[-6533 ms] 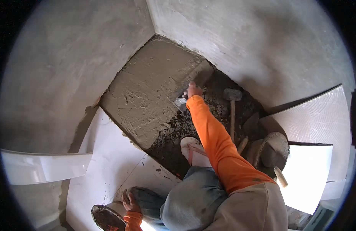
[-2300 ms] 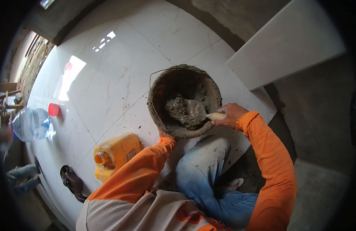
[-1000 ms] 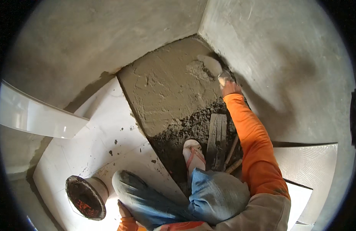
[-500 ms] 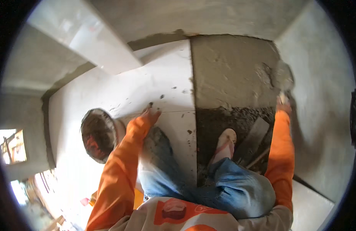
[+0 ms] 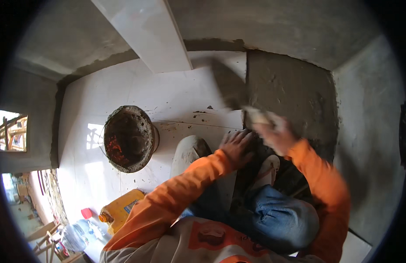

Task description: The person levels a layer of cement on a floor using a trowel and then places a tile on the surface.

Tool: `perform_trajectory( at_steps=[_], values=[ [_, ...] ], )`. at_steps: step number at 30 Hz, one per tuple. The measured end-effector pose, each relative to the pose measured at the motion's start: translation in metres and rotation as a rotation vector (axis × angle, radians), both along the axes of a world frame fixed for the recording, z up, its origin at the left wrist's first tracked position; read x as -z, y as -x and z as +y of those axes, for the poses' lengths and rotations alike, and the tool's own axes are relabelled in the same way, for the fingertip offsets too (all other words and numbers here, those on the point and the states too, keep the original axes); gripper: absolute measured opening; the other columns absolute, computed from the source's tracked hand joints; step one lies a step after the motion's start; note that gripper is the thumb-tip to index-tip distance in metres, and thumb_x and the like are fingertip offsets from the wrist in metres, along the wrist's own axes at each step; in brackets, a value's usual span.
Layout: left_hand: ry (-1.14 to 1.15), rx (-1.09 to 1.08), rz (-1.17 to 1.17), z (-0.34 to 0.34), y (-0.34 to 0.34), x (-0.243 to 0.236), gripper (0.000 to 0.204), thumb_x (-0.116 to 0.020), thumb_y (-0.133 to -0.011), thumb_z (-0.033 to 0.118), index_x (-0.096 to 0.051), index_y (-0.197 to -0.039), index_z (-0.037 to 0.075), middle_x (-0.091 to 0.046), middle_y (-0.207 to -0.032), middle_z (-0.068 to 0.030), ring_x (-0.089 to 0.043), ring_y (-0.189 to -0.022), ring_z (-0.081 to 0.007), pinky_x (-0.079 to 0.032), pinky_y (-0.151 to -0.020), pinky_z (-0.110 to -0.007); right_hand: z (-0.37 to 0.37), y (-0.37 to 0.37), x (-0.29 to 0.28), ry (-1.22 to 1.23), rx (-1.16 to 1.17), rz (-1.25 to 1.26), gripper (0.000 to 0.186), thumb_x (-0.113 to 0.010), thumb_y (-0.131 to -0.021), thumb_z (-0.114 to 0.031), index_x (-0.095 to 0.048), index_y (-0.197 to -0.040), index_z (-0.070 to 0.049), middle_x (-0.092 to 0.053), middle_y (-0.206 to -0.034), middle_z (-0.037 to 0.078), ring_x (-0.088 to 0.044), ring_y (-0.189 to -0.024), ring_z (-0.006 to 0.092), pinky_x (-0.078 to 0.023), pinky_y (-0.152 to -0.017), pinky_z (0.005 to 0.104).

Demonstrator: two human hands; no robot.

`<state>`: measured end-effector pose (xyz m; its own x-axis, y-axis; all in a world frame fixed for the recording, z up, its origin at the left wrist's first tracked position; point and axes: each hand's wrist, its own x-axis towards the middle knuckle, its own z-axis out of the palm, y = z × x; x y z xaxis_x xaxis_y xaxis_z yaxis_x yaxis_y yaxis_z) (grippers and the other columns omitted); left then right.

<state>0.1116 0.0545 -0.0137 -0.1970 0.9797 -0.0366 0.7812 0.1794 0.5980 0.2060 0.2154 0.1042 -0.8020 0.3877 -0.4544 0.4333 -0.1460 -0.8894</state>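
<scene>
My right hand (image 5: pixel 275 133) is closed round the handle of a trowel (image 5: pixel 229 83). The trowel is blurred by motion, its blade over the edge between white floor tiles (image 5: pixel 168 98) and smooth wet mortar (image 5: pixel 290 87). Just left of it, my left hand (image 5: pixel 237 147) lies palm down near the tile edge, fingers stretched out and holding nothing. A mortar-crusted bucket (image 5: pixel 130 140) stands on the tiles to the left, with a little reddish colour inside. Dark crumbs of mortar are scattered on the tiles between bucket and hands.
A long white board or tile (image 5: pixel 152 35) leans in from the top. Grey plastered walls (image 5: pixel 369 118) close in the far and right sides. At lower left are a yellow jerrycan (image 5: pixel 124 210) and a clear plastic bottle (image 5: pixel 80 234). My bent knees and sandalled foot (image 5: pixel 268 168) are close below the hands.
My right hand has brought the trowel from the mortar by the right wall leftward to the tile edge. My left hand has moved right, nearer to it. The view has shifted too.
</scene>
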Motion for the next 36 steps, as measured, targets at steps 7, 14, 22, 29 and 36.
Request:
perform_trajectory(
  at_steps=[7, 14, 22, 29, 36],
  values=[
    [-0.298, -0.098, 0.587, -0.219, 0.057, 0.027, 0.033, -0.059, -0.084, 0.025, -0.058, -0.112, 0.010, -0.056, -0.112, -0.0206, -0.054, -0.106, -0.0430, -0.041, -0.091, -0.060, -0.162, 0.196, -0.056, -0.458, -0.865, 0.244, 0.031, -0.066, -0.080, -0.032, -0.064, -0.096, -0.006, -0.065, -0.084, 0.011, -0.061, -0.074, 0.0198, -0.050, -0.069, 0.0355],
    [-0.038, -0.358, 0.213, -0.226, 0.006, -0.004, 0.061, -0.048, -0.093, 0.037, -0.032, -0.140, 0.003, -0.031, -0.138, -0.0332, -0.037, -0.126, -0.0474, -0.032, -0.103, -0.054, -0.145, 0.180, -0.019, -0.612, -0.928, 0.083, 0.045, -0.062, -0.080, -0.039, -0.064, -0.107, -0.004, -0.065, -0.096, 0.017, -0.062, -0.091, 0.0273, -0.050, -0.080, 0.0400],
    [0.070, -0.422, 0.283, -0.117, 0.056, 0.022, 0.069, -0.051, -0.087, 0.046, -0.037, -0.138, 0.002, -0.041, -0.134, -0.0283, -0.041, -0.123, -0.0437, -0.034, -0.102, -0.047, 0.030, -0.203, 0.160, -0.974, 0.494, -1.036, 0.063, -0.048, -0.089, -0.049, -0.044, -0.132, -0.003, -0.048, -0.127, 0.019, -0.045, -0.119, 0.0309, -0.036, -0.099, 0.0410],
    [0.375, -0.329, 0.218, -0.061, 0.095, 0.019, 0.047, -0.058, -0.083, 0.039, -0.062, -0.112, 0.002, -0.062, -0.112, -0.0198, -0.057, -0.103, -0.0383, -0.045, -0.089, -0.045, -0.072, -0.240, 0.198, -0.072, 0.882, -1.019, 0.086, -0.051, -0.086, -0.059, -0.029, -0.141, 0.003, -0.026, -0.146, 0.027, -0.032, -0.133, 0.0412, -0.031, -0.107, 0.0445],
    [0.559, -0.444, 0.221, -0.043, 0.097, 0.015, 0.039, -0.057, -0.083, 0.038, -0.065, -0.104, 0.006, -0.065, -0.103, -0.0173, -0.059, -0.099, -0.0378, -0.046, -0.085, -0.046, 0.010, -0.249, 0.168, -1.001, 0.996, -0.456, 0.066, -0.057, -0.088, -0.045, -0.039, -0.129, 0.005, -0.057, -0.111, 0.028, -0.061, -0.096, 0.0417, -0.047, -0.086, 0.0469]
  ],
)
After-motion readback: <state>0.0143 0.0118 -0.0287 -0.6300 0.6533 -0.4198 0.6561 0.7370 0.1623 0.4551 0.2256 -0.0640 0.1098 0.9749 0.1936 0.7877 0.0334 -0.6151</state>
